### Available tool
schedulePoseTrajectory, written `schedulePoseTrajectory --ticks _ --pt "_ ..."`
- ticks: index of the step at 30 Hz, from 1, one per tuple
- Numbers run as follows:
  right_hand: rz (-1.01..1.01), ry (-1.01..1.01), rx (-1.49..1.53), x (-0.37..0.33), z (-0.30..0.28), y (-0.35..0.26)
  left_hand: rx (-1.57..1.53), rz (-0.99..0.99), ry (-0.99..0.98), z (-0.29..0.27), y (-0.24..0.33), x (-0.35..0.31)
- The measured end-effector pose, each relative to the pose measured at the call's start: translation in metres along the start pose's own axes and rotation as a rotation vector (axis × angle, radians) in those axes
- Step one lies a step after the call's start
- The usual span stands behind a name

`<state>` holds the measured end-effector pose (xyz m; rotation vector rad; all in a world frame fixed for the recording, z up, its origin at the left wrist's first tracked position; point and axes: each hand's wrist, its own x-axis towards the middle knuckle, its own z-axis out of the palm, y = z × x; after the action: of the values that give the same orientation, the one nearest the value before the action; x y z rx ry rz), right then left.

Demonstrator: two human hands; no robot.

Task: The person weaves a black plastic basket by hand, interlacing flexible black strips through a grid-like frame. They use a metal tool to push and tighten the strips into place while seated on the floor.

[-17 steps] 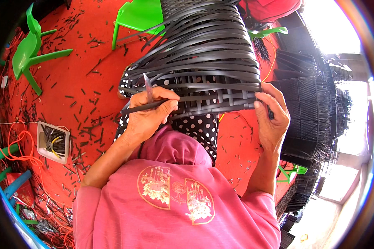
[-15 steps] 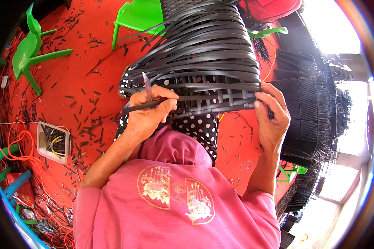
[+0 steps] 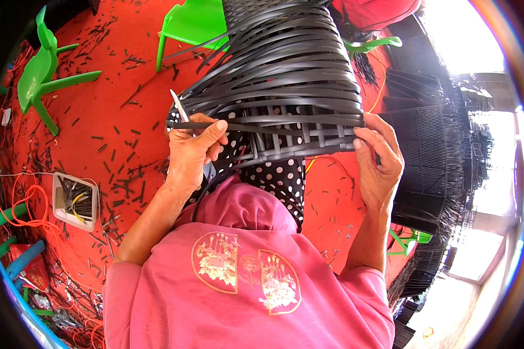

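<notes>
A black woven panel (image 3: pixel 291 75) of flat plastic strips lies across my lap, over black polka-dot cloth (image 3: pixel 273 180). My left hand (image 3: pixel 187 150) is closed, pinching a loose black strip (image 3: pixel 244 126) between thumb and fingers at the panel's near left. That strip runs rightward into the weave. The same hand also holds a pointed metal tool (image 3: pixel 179 106), its tip sticking up past the fingers. On the right, my right hand (image 3: pixel 381 157) grips the panel's near right edge between thumb and fingers. A small dark piece shows by its fingers, too hidden to name.
Green chairs (image 3: pixel 38 78) stand on the red floor (image 3: pixel 116 104), which is littered with black strip cuttings. To the left sits a pale bin (image 3: pixel 58 200) with tools and scraps, near orange cords (image 3: pixel 38 198). Stacked black woven panels (image 3: pixel 419 157) line the right. Someone in red (image 3: pixel 378 11) is beyond.
My left hand has moved slightly left and turned, drawing the strip straighter across the weave; the tool's tip now points up-left. My right hand has barely moved.
</notes>
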<state>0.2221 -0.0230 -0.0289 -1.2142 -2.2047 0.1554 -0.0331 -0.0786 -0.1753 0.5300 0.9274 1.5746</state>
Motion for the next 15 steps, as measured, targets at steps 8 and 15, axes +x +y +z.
schedulePoseTrajectory --ticks 8,15 --pt "-0.007 0.002 -0.016 -0.0003 0.0008 0.0010 -0.067 -0.042 0.017 0.0015 0.0018 0.0002" --pt "-0.009 -0.005 -0.046 -0.0001 0.0004 0.0012 -0.066 -0.065 0.038 0.0005 0.0006 0.0008"
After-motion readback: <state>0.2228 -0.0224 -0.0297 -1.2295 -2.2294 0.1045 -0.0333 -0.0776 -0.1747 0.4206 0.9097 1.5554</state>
